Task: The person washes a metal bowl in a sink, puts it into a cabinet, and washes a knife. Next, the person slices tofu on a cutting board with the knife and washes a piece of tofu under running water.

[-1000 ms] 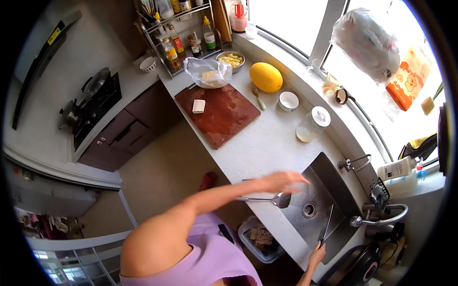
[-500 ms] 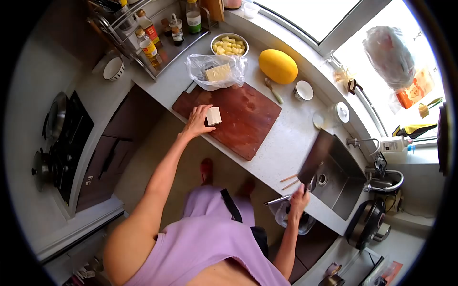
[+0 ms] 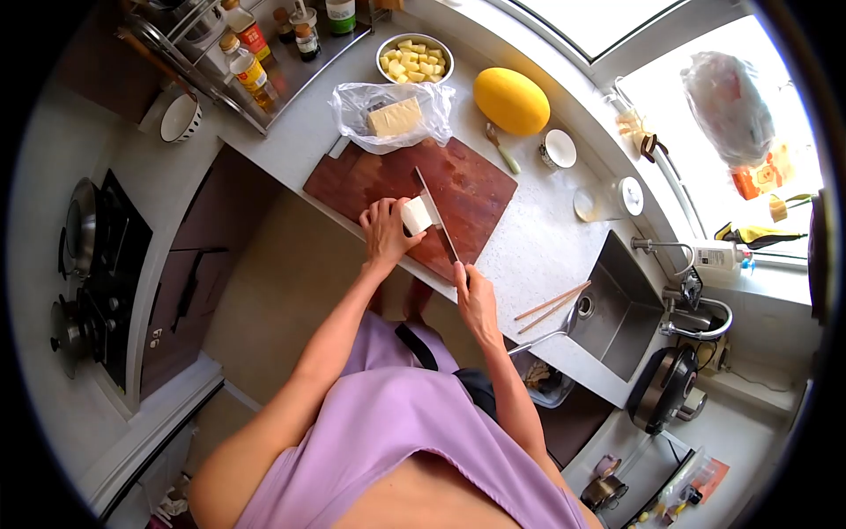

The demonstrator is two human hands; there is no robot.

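On the red-brown cutting board [image 3: 480,189], my left hand [image 3: 386,234] is closed round a white block [image 3: 417,216], fingers on its left side. My right hand [image 3: 477,301] grips the handle of a knife [image 3: 433,204]. The blade stands on edge at the block's right side; whether it has entered the block cannot be made out. Behind the board, a clear plastic bag [image 3: 351,104] holds a larger pale yellow block [image 3: 396,117].
Behind the board are a bowl of yellow chunks [image 3: 414,62], a yellow melon [image 3: 511,101], a spoon [image 3: 503,148] and a small white bowl [image 3: 559,149]. Chopsticks [image 3: 553,309] lie by the sink [image 3: 617,317]. A bottle rack [image 3: 291,79] stands back left.
My right hand has come from the sink edge to the board with the knife. My left hand and the white block have shifted slightly right. The view has moved a little.
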